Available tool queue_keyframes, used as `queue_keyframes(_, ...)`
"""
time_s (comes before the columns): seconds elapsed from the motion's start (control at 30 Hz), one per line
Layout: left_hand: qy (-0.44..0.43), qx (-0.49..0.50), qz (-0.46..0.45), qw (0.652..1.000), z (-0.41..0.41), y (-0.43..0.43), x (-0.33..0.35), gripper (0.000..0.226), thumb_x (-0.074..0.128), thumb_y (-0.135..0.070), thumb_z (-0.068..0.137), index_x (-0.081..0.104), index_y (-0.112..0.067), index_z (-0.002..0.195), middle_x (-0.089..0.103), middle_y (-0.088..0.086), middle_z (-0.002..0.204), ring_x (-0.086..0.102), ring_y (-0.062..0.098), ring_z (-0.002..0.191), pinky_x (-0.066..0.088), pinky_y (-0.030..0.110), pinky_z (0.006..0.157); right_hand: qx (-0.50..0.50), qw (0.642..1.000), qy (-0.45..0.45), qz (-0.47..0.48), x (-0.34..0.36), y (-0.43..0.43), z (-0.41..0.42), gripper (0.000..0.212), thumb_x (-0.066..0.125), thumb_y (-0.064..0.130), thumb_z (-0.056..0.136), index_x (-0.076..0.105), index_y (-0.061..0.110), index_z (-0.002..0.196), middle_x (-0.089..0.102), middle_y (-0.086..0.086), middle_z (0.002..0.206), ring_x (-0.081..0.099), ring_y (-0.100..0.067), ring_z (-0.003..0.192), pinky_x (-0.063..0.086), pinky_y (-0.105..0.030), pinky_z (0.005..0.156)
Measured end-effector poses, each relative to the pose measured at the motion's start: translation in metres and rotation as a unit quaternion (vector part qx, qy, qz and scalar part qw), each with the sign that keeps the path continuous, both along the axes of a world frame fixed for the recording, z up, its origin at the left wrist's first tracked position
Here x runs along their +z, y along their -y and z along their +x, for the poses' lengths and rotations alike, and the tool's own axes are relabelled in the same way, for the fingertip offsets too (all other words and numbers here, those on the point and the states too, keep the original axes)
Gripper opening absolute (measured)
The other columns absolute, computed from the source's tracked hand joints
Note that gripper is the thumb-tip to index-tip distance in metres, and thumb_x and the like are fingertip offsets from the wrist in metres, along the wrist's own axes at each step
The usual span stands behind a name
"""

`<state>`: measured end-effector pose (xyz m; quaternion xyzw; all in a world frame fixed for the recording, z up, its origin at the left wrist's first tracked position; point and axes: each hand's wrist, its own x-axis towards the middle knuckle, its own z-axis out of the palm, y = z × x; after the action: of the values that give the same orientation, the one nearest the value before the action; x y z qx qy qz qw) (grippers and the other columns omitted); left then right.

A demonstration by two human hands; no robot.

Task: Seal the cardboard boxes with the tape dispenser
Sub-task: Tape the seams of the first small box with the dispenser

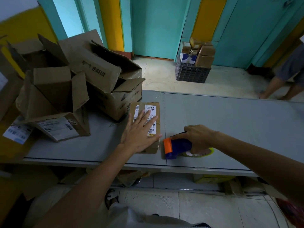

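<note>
Teal walls [156, 27] broken by yellow panels fill the top of the frame, above a pale tiled floor [158, 74]. Across the middle runs a grey table [230, 122]. Its near edge crosses the lower half of the frame and its left end is hidden under cardboard. What sits on the shelf beneath it is dark and hard to make out.

At the upper left a pile of open boxes [69, 83] stands on the table, flaps up and slumped against one another. The leftmost are cut off by the frame edge, and their printed labels are too blurred to read. Right of centre near the top, a dark plastic crate [190, 74] rests on the floor by the wall, loaded with small parcels. At the right edge a second person's bare legs [272, 86] show, the rest cut off.

Left of centre the small cardboard box [153, 112] lies flat on the table just in front of the pile, labels on top. The left hand [141, 130] lies on it with fingers straight and spread, covering much of its top and near corner. Just right of the box, on the table, is the blue tape dispenser [179, 147] with an orange front. The right hand [199, 137] is curled round its handle, hiding the handle and most of the yellow tape roll [209, 152]. Whether tape reaches the box cannot be told.
</note>
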<state>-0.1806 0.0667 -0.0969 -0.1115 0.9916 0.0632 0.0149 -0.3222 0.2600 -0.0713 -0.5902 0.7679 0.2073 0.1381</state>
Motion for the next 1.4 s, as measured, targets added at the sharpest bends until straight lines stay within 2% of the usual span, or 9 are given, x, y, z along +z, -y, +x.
queue_keyframes(0.23,0.018,0.002,0.03,0.999,-0.003,0.003,0.001,0.083,0.007,-0.078,0.076,-0.006,-0.038,0.147,-0.017,-0.005,0.156,-0.02,0.013,0.142,-0.018,0.049,0.111,-0.024,0.998,0.003,0.065,0.006,0.0,0.001,0.086,0.06,0.059,0.08,0.009,0.041,0.147,0.034,-0.007,0.139,0.035,-0.025,0.123,0.036,-0.037,0.094)
queue_keyframes(0.33,0.005,0.019,0.151,0.988,-0.005,0.005,0.016,0.07,0.006,-0.069,0.086,-0.002,-0.036,0.147,-0.012,-0.006,0.157,-0.014,0.011,0.143,-0.014,0.047,0.113,-0.106,0.989,0.08,0.068,0.01,0.004,0.003,0.081,0.056,0.065,0.08,0.013,0.045,0.145,0.02,-0.007,0.151,0.02,-0.029,0.136,0.029,-0.049,0.104)
queue_keyframes(0.5,-0.232,0.117,0.479,0.838,0.005,0.015,0.044,0.055,0.028,-0.045,0.087,0.049,-0.022,0.133,0.033,-0.003,0.148,0.025,0.009,0.137,0.023,0.025,0.11,-0.161,0.967,0.136,-0.142,0.023,0.014,0.014,0.051,0.052,0.041,0.092,0.037,0.033,0.14,0.044,-0.005,0.14,0.04,-0.021,0.126,0.037,-0.04,0.102)
queue_keyframes(0.63,-0.293,0.226,0.45,0.813,0.038,0.036,0.048,0.02,0.043,-0.021,0.097,0.063,-0.023,0.101,0.062,-0.001,0.108,0.057,0.018,0.108,0.044,0.027,0.09,-0.269,0.879,0.242,-0.31,0.03,0.03,0.038,0.025,0.049,0.025,0.096,0.056,0.014,0.118,0.068,-0.006,0.104,0.063,-0.011,0.083,0.051,-0.021,0.076)
queue_keyframes(0.8,-0.183,0.282,0.497,0.8,0.083,0.044,0.027,0.026,0.038,-0.013,0.098,0.06,-0.005,0.109,0.062,0.015,0.109,0.059,0.021,0.092,0.046,0.027,0.08,-0.414,0.75,0.405,-0.319,0.02,0.044,0.065,0.012,0.046,0.015,0.098,0.051,0.008,0.105,0.067,-0.01,0.089,0.066,-0.011,0.07,0.053,-0.019,0.057)
queue_keyframes(0.97,-0.155,0.275,0.522,0.792,0.079,0.03,0.015,0.019,0.048,-0.023,0.096,0.067,-0.023,0.101,0.067,0.002,0.098,0.06,0.025,0.103,0.045,0.041,0.097,-0.444,0.722,0.423,-0.321,0.015,0.053,0.073,0.011,0.046,0.015,0.098,0.054,0.008,0.097,0.064,-0.004,0.082,0.065,-0.011,0.069,0.054,-0.019,0.059)
queue_keyframes(1.17,-0.174,0.279,0.491,0.807,0.083,0.017,0.009,0.03,0.051,-0.03,0.095,0.064,-0.015,0.117,0.068,0.001,0.103,0.062,0.019,0.102,0.047,0.042,0.096,-0.428,0.765,0.378,-0.298,0.01,0.058,0.073,0.026,0.05,0.022,0.096,0.064,0.002,0.088,0.065,-0.002,0.079,0.063,-0.008,0.066,0.053,-0.019,0.064)
queue_keyframes(1.27,-0.187,0.239,0.443,0.844,0.08,0.014,0.012,0.016,0.053,-0.026,0.094,0.065,-0.03,0.104,0.065,-0.008,0.088,0.06,0.004,0.082,0.049,0.021,0.079,-0.4,0.798,0.349,-0.287,0.01,0.056,0.074,0.028,0.055,0.028,0.093,0.065,0.002,0.092,0.062,0.005,0.078,0.06,-0.004,0.064,0.049,-0.01,0.057)
queue_keyframes(1.4,-0.188,0.199,0.371,0.887,0.078,0.02,0.014,0.031,0.064,-0.017,0.086,0.063,-0.009,0.116,0.068,0.009,0.108,0.06,0.007,0.092,0.042,0.005,0.072,-0.339,0.834,0.332,-0.282,0.01,0.05,0.074,0.029,0.065,0.027,0.087,0.065,0.004,0.105,0.065,0.005,0.095,0.058,0.001,0.069,0.043,-0.005,0.054)
